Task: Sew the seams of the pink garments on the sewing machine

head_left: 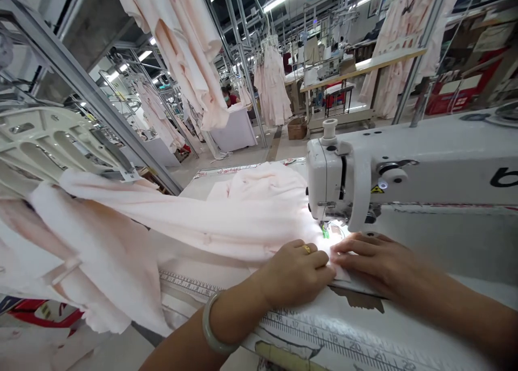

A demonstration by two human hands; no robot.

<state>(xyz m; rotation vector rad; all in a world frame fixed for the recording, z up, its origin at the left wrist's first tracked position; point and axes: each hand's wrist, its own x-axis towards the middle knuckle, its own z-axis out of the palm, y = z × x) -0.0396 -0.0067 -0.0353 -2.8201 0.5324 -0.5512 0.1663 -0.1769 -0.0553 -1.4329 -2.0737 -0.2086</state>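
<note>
Pale pink fabric [226, 225] stretches across the sewing table and runs under the needle area of a white sewing machine [335, 171]. Just in front of the lit presser foot [325, 231], my left hand [297, 271] has its fingers curled closed on the edge of the cloth. A ring and a pale bangle are on that arm. My right hand [376, 260] lies beside it, right of the needle, fingers stretched out and resting on the fabric. The fingertips of both hands almost meet. Bright light washes out the stitching spot.
A measuring tape [324, 333] runs along the table's front edge. On the left, a white slotted plastic hanger rack [52, 139] stands by draped fabric. Pink garments [182, 47] hang overhead. Behind are more work tables [364, 68], a brown box [297, 128] and a seated person.
</note>
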